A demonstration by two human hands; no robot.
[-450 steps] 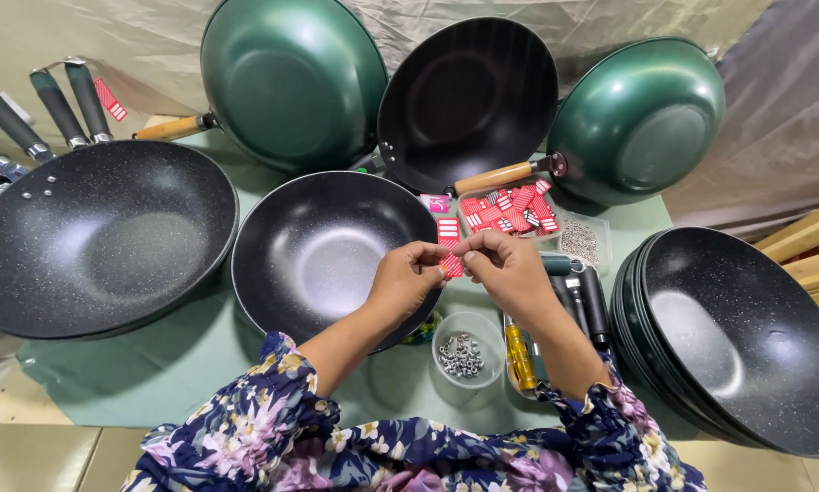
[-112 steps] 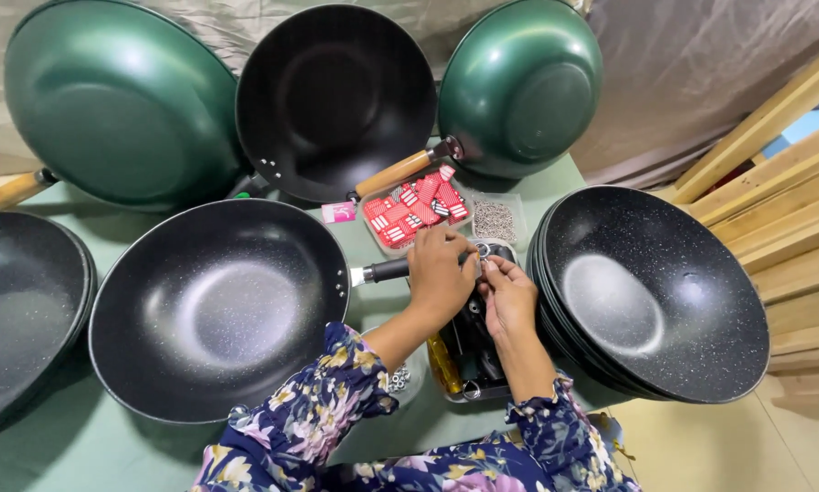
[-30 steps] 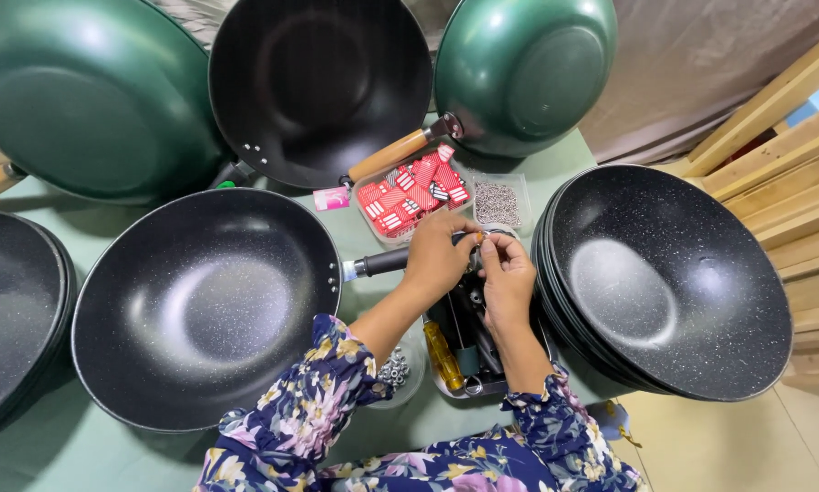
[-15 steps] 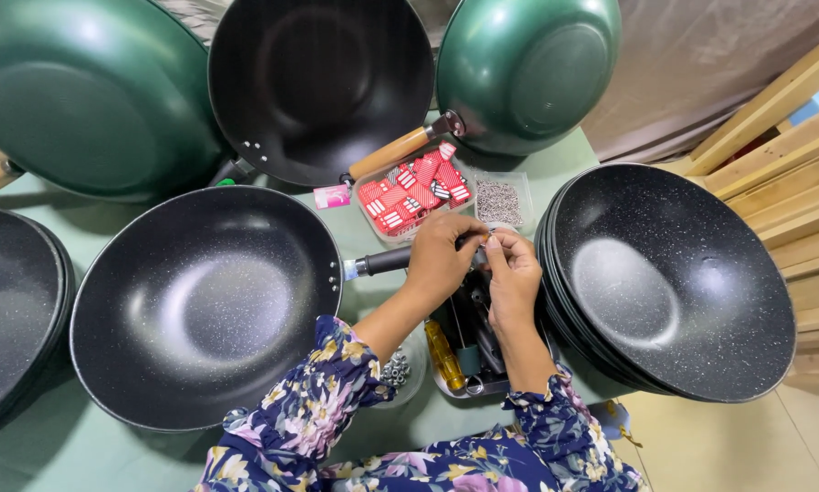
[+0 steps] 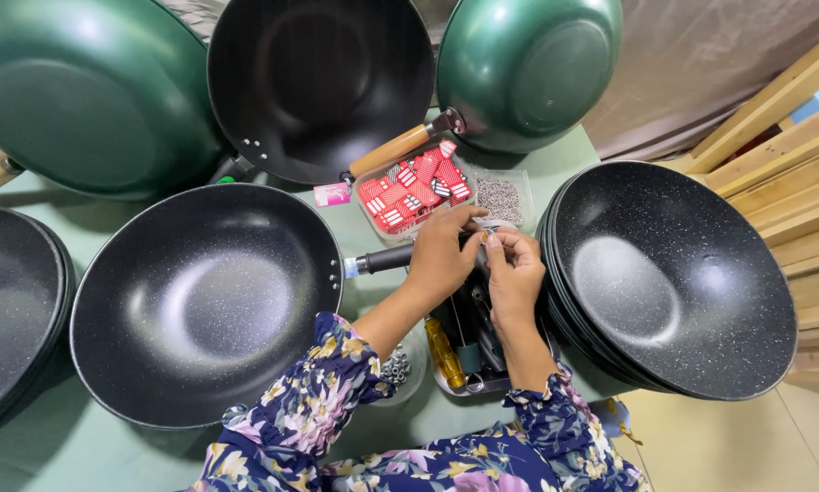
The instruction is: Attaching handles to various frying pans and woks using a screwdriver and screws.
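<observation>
Between the speckled black wok (image 5: 204,305) and the stacked woks (image 5: 678,278), both hands meet: left hand (image 5: 441,260) closed around the wok's dark handle (image 5: 387,260), right hand (image 5: 516,278) pinching something tiny. Just beyond, a clear tray (image 5: 373,214) holds red-and-white packets (image 5: 414,182).

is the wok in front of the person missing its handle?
No: the black wok has a dark handle fixed at its rim, and the left hand rests over that handle's far end.
</observation>
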